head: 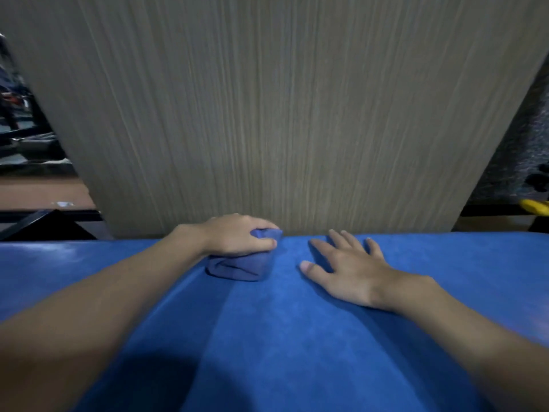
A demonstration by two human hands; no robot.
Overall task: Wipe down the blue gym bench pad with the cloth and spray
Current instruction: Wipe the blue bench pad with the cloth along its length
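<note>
Our left hand [237,234] grips the bunched blue cloth [240,267] at the far edge of the blue bench pad [282,337]; our right hand [347,269] rests flat beside it, fingers spread.

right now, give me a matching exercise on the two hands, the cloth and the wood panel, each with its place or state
1 left hand
2 right hand
3 cloth
4 wood-grain panel

a flat, fingers spread, on the pad
b bunched on the pad under a hand
c upright behind the pad
d grips the cloth

Pairs: 1-d, 2-a, 3-b, 4-c
</note>
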